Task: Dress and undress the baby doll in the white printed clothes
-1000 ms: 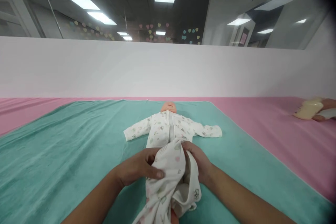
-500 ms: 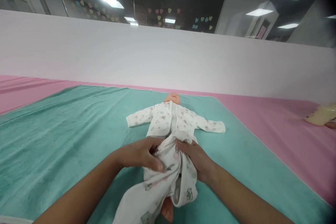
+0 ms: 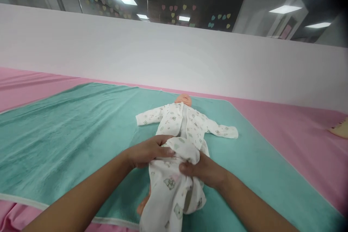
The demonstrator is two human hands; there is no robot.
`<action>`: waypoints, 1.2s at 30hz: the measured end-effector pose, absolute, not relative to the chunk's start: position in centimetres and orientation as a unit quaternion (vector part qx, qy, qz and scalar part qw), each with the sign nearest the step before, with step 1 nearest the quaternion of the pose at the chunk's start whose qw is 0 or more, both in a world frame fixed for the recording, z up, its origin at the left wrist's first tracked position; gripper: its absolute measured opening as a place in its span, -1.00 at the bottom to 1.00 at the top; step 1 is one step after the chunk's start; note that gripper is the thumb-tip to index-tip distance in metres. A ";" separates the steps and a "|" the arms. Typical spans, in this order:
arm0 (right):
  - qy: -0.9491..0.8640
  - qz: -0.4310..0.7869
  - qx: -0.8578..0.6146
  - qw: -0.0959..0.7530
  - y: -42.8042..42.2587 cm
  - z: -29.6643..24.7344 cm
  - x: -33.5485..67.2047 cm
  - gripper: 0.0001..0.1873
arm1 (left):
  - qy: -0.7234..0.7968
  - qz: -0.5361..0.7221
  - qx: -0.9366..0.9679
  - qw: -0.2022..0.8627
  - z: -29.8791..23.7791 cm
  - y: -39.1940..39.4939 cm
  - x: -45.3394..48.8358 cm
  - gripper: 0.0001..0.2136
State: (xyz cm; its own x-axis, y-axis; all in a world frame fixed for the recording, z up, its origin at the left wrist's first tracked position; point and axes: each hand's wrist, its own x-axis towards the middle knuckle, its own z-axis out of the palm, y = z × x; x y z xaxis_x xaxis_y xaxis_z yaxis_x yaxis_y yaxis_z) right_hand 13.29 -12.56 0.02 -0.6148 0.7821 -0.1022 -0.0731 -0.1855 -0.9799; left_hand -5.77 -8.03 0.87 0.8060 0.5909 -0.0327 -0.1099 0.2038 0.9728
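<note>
A baby doll (image 3: pixel 183 99) lies on its back on a teal blanket (image 3: pixel 67 123), dressed in a white printed top (image 3: pixel 182 121) with its sleeves spread wide. White printed baby pants (image 3: pixel 170 185) cover its lower half, and a bare foot (image 3: pixel 141 207) shows at the bottom. My left hand (image 3: pixel 148 150) grips the bunched waist of the pants on the left side. On the right side my right hand (image 3: pixel 202 170) pinches the same waistband, its thumb on top of the cloth.
The blanket lies over a pink sheet (image 3: pixel 299 134) on a wide surface. A white partition wall (image 3: pixel 163 54) runs along the far edge, with glass above it. A pale object (image 3: pixel 340 128) lies at the far right edge.
The pants' waist has gone up the doll's body toward the top's hem, both hands moving with it. The view has tilted down and to the left.
</note>
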 end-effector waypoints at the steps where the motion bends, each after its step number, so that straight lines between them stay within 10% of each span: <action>1: -0.544 0.708 -0.303 0.334 -12.5 -0.3 13.2 -0.44 | 0.200 0.211 0.611 0.736 1.2 -8.1 -5.9 -0.82; 7: -0.509 0.719 -0.292 0.373 -12.5 -0.2 12.7 -0.46 | 0.206 0.163 0.646 0.717 1.4 -8.1 -6.2 -0.80; 17: -0.652 0.635 -0.359 0.206 -12.7 0.9 13.1 -0.43 | 0.185 0.297 0.512 0.784 -0.9 -7.9 -5.6 -0.82; 28: -0.443 0.761 -0.242 0.407 -12.8 0.5 12.5 -0.53 | 0.244 0.135 0.737 0.615 1.8 -8.5 -6.3 -0.75; 36: -0.618 0.686 -0.291 0.252 -12.4 1.5 12.9 -0.32 | 0.207 0.293 0.553 0.752 -0.5 -8.0 -6.1 -0.76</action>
